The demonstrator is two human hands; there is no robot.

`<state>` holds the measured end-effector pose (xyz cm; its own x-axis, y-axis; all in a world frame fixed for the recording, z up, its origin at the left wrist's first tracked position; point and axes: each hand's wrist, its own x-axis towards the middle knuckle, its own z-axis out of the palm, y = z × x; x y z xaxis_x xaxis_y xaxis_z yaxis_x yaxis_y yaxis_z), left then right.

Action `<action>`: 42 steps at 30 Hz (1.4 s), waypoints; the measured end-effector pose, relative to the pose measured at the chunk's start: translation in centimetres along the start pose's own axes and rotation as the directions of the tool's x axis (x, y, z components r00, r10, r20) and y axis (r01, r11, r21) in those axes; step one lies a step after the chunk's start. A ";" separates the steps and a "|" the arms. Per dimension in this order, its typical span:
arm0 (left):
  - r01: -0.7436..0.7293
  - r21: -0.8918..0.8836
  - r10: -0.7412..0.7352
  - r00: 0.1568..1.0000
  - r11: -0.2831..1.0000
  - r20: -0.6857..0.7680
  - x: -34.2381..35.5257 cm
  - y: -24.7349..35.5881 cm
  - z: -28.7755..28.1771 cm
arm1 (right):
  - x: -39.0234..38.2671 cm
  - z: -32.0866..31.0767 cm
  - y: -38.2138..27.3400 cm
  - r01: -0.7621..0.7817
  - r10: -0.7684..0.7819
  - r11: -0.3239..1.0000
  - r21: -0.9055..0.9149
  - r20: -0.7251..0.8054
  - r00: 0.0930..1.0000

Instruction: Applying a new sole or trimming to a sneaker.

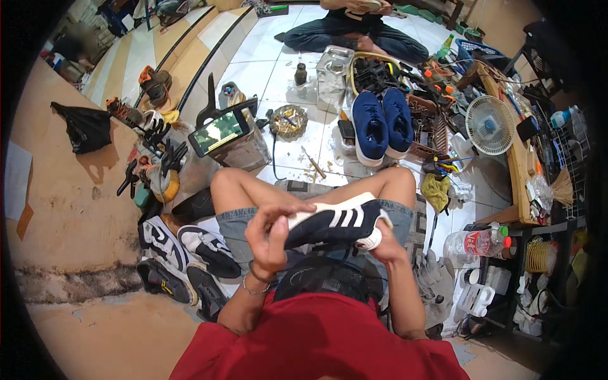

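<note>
A black sneaker [323,228] with white stripes is held on its side above my lap, its pale sole turned away from me. My left hand [269,234] is at the toe end, fingers laid along the sole edge and thumb at the near side. At the other end, my right hand [387,244] is wrapped round the white heel, with part of its fingers hidden behind the shoe. Under the sneaker, a black mesh item [326,278] rests in my lap.
Blue sneakers [372,126] stand ahead, beside a crate of tools [425,120]. A phone [220,133] leans on a box at the left. More shoes [161,244] lie by my left knee. A fan [489,125] stands right; another person [354,28] sits opposite.
</note>
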<state>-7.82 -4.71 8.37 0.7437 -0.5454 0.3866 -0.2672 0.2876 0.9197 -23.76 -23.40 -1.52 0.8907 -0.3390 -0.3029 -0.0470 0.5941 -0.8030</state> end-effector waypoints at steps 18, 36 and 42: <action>0.210 -0.446 -0.212 0.976 0.870 0.047 -6.7 -6.2 -2.2 | -1.9 -4.2 5.6 0.506 0.069 0.338 -0.793 0.557 0.827; 0.735 -0.221 -0.405 0.568 0.642 0.716 -1.9 -6.0 -4.9 | 5.2 -0.8 -3.7 0.510 0.369 0.427 -0.747 0.658 0.656; 0.745 -0.247 -0.439 0.590 0.620 0.677 -2.9 -6.6 -4.0 | 6.3 -1.4 -3.7 0.464 0.411 0.474 -0.748 0.654 0.635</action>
<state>-5.82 -1.89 0.94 0.1411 -0.9814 -0.1299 0.5394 -0.0338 0.8414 -18.59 -28.73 -1.19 0.8421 0.5060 -0.1868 0.0523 -0.4213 -0.9054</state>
